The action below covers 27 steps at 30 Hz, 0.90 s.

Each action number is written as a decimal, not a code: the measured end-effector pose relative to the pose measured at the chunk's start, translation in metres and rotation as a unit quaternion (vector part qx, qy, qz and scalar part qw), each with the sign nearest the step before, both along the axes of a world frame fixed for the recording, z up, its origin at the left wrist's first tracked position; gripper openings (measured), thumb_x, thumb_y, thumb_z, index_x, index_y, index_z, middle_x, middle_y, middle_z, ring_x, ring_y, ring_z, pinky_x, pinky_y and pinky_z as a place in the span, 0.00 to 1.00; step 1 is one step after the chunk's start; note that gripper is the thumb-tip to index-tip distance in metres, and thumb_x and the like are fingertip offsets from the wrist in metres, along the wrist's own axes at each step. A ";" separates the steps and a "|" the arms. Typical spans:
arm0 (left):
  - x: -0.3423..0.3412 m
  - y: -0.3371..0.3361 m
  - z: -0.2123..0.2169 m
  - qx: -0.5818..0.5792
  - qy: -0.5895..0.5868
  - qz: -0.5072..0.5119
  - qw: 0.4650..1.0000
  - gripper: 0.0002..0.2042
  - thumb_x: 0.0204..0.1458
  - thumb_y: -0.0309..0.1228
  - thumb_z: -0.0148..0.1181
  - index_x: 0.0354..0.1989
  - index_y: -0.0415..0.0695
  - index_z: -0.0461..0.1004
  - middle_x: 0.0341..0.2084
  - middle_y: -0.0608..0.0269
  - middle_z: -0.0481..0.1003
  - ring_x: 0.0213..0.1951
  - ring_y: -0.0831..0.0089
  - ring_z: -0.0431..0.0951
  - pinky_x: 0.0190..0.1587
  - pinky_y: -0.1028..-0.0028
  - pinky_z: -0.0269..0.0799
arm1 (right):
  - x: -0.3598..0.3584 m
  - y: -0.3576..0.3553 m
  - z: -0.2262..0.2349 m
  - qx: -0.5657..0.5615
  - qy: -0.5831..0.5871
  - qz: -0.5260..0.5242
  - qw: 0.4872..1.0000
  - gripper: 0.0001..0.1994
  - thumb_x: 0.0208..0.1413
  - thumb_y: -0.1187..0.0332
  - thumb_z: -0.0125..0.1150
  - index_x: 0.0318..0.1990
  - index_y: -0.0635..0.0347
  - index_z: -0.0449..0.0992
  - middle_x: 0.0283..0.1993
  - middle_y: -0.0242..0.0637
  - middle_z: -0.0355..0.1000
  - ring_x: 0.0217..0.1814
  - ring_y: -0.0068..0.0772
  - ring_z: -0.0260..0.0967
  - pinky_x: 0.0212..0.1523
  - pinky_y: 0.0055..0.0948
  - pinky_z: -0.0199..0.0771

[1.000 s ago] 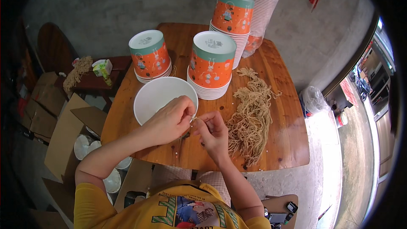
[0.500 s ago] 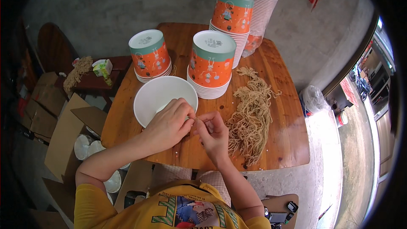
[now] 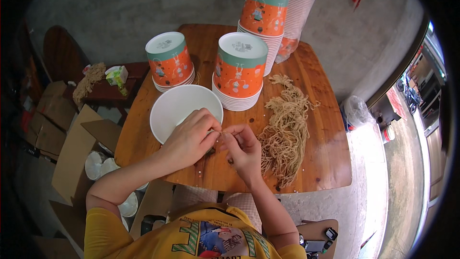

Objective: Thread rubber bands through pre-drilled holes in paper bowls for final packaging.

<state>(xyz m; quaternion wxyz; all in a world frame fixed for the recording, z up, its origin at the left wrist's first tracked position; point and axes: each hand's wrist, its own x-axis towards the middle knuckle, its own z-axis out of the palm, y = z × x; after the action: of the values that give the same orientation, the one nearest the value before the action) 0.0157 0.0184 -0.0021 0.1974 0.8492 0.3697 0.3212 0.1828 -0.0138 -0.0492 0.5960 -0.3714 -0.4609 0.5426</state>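
My left hand (image 3: 194, 132) bends over the right rim of a white paper tub (image 3: 163, 120), fingers pinched. Fingertip to fingertip with it, my right hand (image 3: 243, 146) pinches too. Between them shows a short bit of thin, pale tan string (image 3: 221, 132); most of it is hidden by the fingers. Something small and dark green (image 3: 210, 152) peeks out beneath my left hand, too covered to name. Just right of my right hand lies a loose heap of tan strings (image 3: 287, 134).
Upside-down orange and green paper tubs stand stacked at the back left (image 3: 168, 62), centre (image 3: 239, 76) and back right (image 3: 263, 19), beside a plastic-wrapped stack (image 3: 294, 5). An open cardboard box (image 3: 76, 148) with white tubs sits left of the wooden table (image 3: 326, 163).
My right hand has shifted slightly right and turned a little, and the pinched fingertips sit slightly farther apart. The tubs and string heap stay in place.
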 end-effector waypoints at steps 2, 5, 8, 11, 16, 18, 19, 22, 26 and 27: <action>-0.001 0.001 0.000 -0.009 -0.012 0.010 1.000 0.07 0.52 0.25 0.59 0.37 0.39 0.68 0.36 0.57 0.69 0.41 0.58 0.72 0.42 0.65 0.70 | 0.000 -0.001 0.002 -0.006 -0.006 0.006 1.000 0.04 0.62 0.75 0.56 0.43 0.63 0.71 0.36 0.27 0.71 0.35 0.14 0.67 0.38 0.17 0.69; -0.002 0.004 0.001 -0.081 -0.055 0.011 0.995 0.05 0.54 0.25 0.57 0.36 0.39 0.70 0.35 0.60 0.70 0.36 0.65 0.75 0.38 0.69 0.71 | -0.001 -0.001 0.002 -0.009 0.003 -0.008 1.000 0.05 0.62 0.74 0.56 0.43 0.63 0.71 0.36 0.27 0.71 0.35 0.14 0.67 0.38 0.17 0.69; -0.003 0.006 0.003 -0.191 -0.070 0.027 0.979 0.04 0.55 0.26 0.56 0.36 0.38 0.71 0.34 0.62 0.71 0.32 0.73 0.76 0.37 0.73 0.72 | -0.003 0.001 -0.003 -0.007 0.009 -0.017 1.000 0.05 0.61 0.73 0.57 0.42 0.62 0.72 0.35 0.26 0.70 0.34 0.12 0.66 0.36 0.16 0.67; -0.005 0.009 0.000 -0.230 -0.111 0.022 0.967 0.05 0.56 0.27 0.56 0.35 0.37 0.71 0.33 0.64 0.73 0.32 0.78 0.75 0.36 0.75 0.72 | -0.005 0.002 -0.005 -0.010 -0.049 -0.019 0.999 0.05 0.61 0.72 0.58 0.42 0.62 0.71 0.34 0.25 0.70 0.32 0.11 0.64 0.33 0.15 0.65; -0.006 0.009 0.002 -0.300 -0.124 0.038 0.945 0.06 0.56 0.28 0.56 0.35 0.37 0.72 0.31 0.63 0.76 0.34 0.79 0.76 0.38 0.77 0.73 | -0.009 0.004 -0.006 -0.014 -0.053 -0.033 0.998 0.06 0.60 0.71 0.59 0.40 0.62 0.71 0.32 0.23 0.69 0.32 0.10 0.62 0.32 0.14 0.64; -0.007 0.010 0.003 -0.312 -0.128 0.037 0.941 0.06 0.56 0.28 0.56 0.36 0.37 0.72 0.31 0.63 0.77 0.34 0.79 0.76 0.38 0.77 0.73 | -0.010 0.006 -0.008 -0.006 -0.046 -0.034 0.998 0.05 0.60 0.72 0.59 0.40 0.63 0.71 0.32 0.23 0.68 0.31 0.10 0.62 0.32 0.14 0.63; -0.007 0.010 0.004 -0.324 -0.132 0.036 0.936 0.07 0.56 0.28 0.56 0.36 0.37 0.72 0.31 0.63 0.77 0.34 0.79 0.76 0.38 0.77 0.73 | -0.010 0.006 -0.009 0.003 -0.039 -0.036 0.999 0.05 0.60 0.72 0.59 0.40 0.63 0.71 0.32 0.23 0.68 0.31 0.10 0.61 0.33 0.14 0.63; -0.007 0.010 0.003 -0.347 -0.148 0.035 0.925 0.07 0.56 0.28 0.57 0.36 0.37 0.73 0.31 0.63 0.77 0.34 0.79 0.76 0.38 0.77 0.73 | -0.009 0.005 -0.003 -0.020 -0.043 -0.029 0.998 0.05 0.60 0.72 0.59 0.39 0.63 0.71 0.32 0.22 0.67 0.31 0.10 0.60 0.33 0.14 0.63; -0.008 0.012 0.004 -0.363 -0.142 0.041 0.920 0.07 0.55 0.29 0.57 0.36 0.37 0.74 0.31 0.64 0.77 0.35 0.80 0.76 0.39 0.77 0.72 | -0.011 0.005 -0.006 -0.024 -0.046 -0.028 0.998 0.05 0.60 0.72 0.59 0.39 0.62 0.71 0.33 0.22 0.67 0.31 0.09 0.60 0.33 0.13 0.62; -0.009 0.014 0.001 -0.373 -0.153 0.035 0.914 0.07 0.55 0.29 0.57 0.37 0.37 0.74 0.31 0.64 0.77 0.35 0.80 0.75 0.39 0.78 0.72 | -0.011 0.006 -0.010 -0.005 -0.035 -0.030 0.999 0.04 0.60 0.72 0.59 0.39 0.62 0.71 0.33 0.22 0.67 0.31 0.09 0.60 0.33 0.13 0.62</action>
<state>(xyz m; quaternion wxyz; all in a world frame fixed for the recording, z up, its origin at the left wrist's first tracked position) 0.0070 0.0323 -0.0008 0.5428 0.6407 0.4573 0.2930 0.1713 -0.0074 -0.0592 0.5934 -0.4070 -0.4675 0.5135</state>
